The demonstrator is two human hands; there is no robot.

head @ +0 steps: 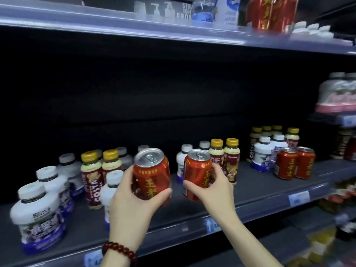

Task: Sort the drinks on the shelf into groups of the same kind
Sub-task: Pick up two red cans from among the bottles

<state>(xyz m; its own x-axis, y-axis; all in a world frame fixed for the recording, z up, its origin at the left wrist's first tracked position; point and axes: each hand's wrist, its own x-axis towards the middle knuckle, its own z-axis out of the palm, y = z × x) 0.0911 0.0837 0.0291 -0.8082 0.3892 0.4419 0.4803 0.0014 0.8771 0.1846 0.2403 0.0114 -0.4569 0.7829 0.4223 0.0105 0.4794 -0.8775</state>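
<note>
My left hand (133, 205) grips a red can (152, 170) with yellow characters, held above the middle of the dark shelf (250, 191). Beside it, my right hand (213, 187) grips a second red can (196, 172) of the same kind. Two more red cans (294, 163) stand together at the shelf's right. White bottles with blue labels (38, 214) crowd the left end. Brown Costa bottles with gold caps (92, 176) stand behind them, and another pair (225, 158) stands just behind my right hand. A mixed cluster of white and gold-capped bottles (269, 145) sits at the back right.
The upper shelf (134, 29) carries red cans (273, 12), a water bottle and small white bottles. A side shelf at the right holds pink-labelled white bottles (339, 93). Price tags (298, 198) line the shelf's front edge. Lower shelves show blurred yellow and red products.
</note>
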